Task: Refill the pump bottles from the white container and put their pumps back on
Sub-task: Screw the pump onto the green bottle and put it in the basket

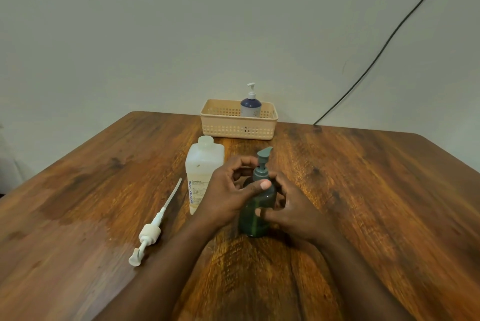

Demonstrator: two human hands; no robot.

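**Two hands on the green bottle**

Bare forearms reach in from the bottom edge, over the big brown wooden table [363,190]. That table fills most of the view and meets a plain pale wall [181,35], where a thin black cable [389,37] runs down.

At the far edge of the table sits the peach plastic basket with little holes [237,128]. A dark blue pump bottle with a white pump [251,105] stands upright inside it.

Next comes the white square container with blue writing [204,172], standing with no cap, just left of the hands. The see-through green pump bottle [255,214] stands upright in the middle of the table.

The left hand [228,198] curls around the bottle's top, thumb pressed by the collar. The right hand [293,211] wraps the bottle's side, thumb in front.

The grey-green pump [262,164] sits on the bottle's neck.

A white pump with a long thin tube [155,227] lies flat on the table, left of the arms.
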